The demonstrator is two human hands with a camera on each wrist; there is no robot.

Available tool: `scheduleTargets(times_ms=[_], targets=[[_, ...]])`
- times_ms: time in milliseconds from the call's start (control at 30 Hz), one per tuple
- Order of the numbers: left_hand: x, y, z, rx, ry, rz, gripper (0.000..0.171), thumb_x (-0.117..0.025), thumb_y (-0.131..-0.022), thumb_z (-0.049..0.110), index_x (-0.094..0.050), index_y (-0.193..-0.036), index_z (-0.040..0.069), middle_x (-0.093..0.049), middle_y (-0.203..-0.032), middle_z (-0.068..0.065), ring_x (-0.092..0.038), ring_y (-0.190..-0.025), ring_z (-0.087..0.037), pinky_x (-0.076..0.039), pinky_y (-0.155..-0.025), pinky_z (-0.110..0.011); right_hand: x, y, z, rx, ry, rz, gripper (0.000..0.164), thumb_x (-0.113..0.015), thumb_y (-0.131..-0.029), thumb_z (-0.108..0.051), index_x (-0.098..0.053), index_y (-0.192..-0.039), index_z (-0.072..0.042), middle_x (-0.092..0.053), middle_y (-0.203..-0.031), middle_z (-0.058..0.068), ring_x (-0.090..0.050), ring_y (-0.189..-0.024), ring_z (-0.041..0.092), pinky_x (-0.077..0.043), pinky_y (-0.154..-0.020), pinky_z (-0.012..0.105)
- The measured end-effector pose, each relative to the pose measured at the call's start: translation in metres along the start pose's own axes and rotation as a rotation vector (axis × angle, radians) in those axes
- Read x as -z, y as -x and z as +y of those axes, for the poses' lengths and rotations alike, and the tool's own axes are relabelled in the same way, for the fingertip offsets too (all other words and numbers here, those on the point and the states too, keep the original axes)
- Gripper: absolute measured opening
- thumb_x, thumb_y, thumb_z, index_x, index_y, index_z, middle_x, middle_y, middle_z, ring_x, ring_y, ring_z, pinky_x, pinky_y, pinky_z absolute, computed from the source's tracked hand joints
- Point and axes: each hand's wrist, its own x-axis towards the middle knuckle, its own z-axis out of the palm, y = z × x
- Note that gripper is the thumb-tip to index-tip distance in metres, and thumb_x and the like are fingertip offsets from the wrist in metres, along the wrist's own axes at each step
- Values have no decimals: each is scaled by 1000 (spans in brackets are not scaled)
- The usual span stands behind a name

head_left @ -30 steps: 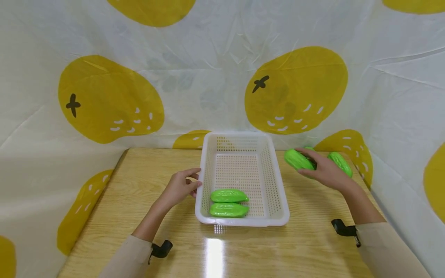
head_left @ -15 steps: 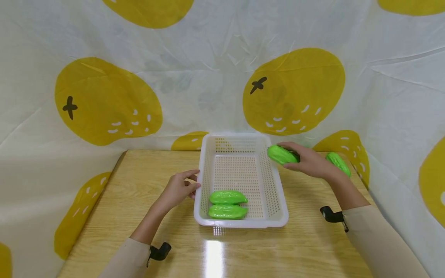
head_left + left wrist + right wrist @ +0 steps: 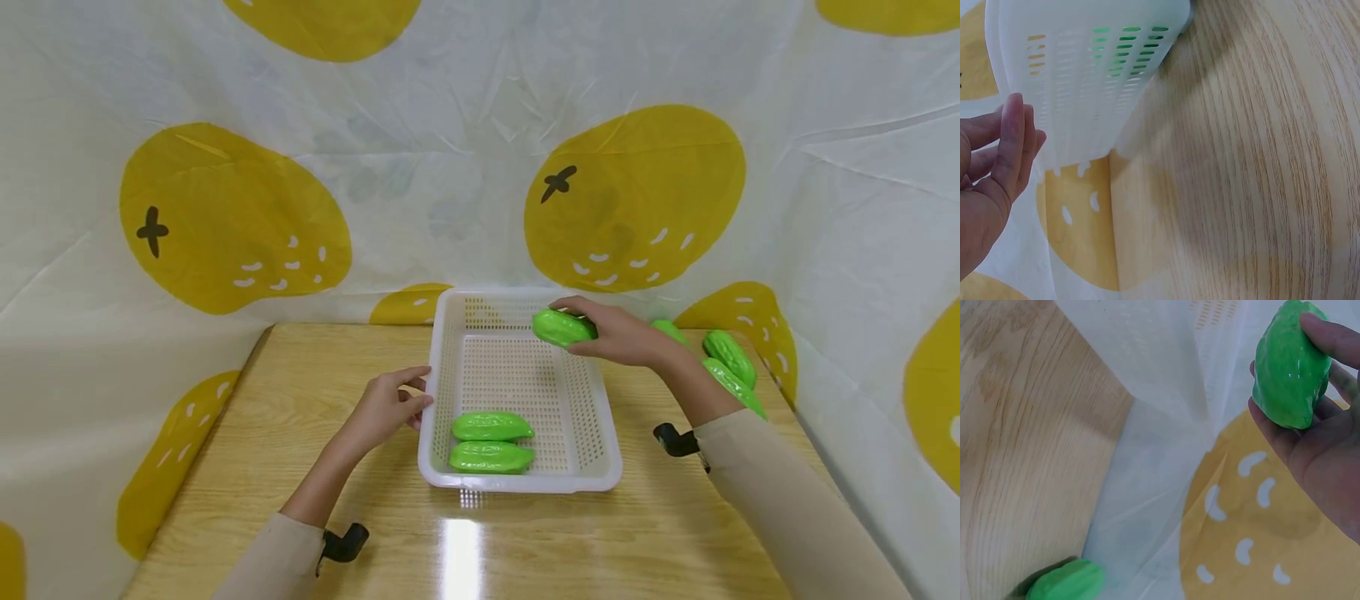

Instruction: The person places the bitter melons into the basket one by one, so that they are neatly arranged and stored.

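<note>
My right hand (image 3: 626, 335) grips a glossy, ridged green bitter melon (image 3: 561, 328), held above the back right part of a white plastic basket (image 3: 517, 482). In the right wrist view, the thumb lies on one side of the melon (image 3: 1290, 369) and the fingers are behind it. My left hand (image 3: 388, 400) touches the basket's left rim; its fingers look fairly straight in the left wrist view, against the basket's outer wall (image 3: 1072, 106). Two more bitter melons, one front (image 3: 491, 457) and one behind it (image 3: 491, 426), lie side by side at the basket's near end.
Right of the basket, three bitter melons lie on the wooden table (image 3: 315, 358): one at the back edge (image 3: 669, 331), one farther right (image 3: 729, 357), and one partly behind my right forearm (image 3: 738, 387). A patterned cloth (image 3: 450, 192) hangs behind the table.
My right hand has carried the bitter melon leftward from the right side of the table to over the basket. The left hand stays at the rim.
</note>
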Motion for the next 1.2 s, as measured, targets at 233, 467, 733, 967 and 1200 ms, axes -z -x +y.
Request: scheduleTargets(times_ms=[233,467,733,967,1200], targets=[[0,0,0,-1,-3,-1,55,-71,-96,3,-54,-148,2,-65,-122,-23,-69,-70,-17,-65,-59,-31,-10,-21,-16,-3,24,-97,64,-76,-94,-14,-45,-150,-20,-61,-141,16,-61,-116,29,-53,-99,49],[-1,1,0,-1,-6,2,55,-72,-96,3,-54,-148,2,-65,-122,-23,-69,-69,-17,-65,-60,-33,-20,-41,-26,32,24,-197,62,-76,-93,-11,-46,-146,-20,-60,-142,17,-59,-129,33,-53,-108,51],[1,1,2,-8,-7,-2,55,-71,-96,3,-54,-148,2,-65,-123,-23,-69,-70,-18,-67,-67,-49,-29,-58,-46,55,89,-282,62,-78,-93,-13,-48,-146,-18,-61,-142,17,-59,-130,32,-51,-111,50],[3,1,2,-15,-5,-9,55,-71,-96,3,-54,-148,1,-65,-122,-24,-69,-71,-18,-67,-67,-48,-41,-76,-52,60,129,-354,62,-77,-92,-11,-48,-146,-19,-61,-142,15,-58,-131,31,-49,-114,49],[2,0,1,-10,-16,-9,55,-71,-96,4,-54,-148,2,-65,-122,-23,-69,-70,-18,-66,-68,-51,-53,-89,-53,30,121,-410,60,-75,-88,-9,-48,-141,-17,-60,-140,16,-58,-130,31,-50,-112,47]])
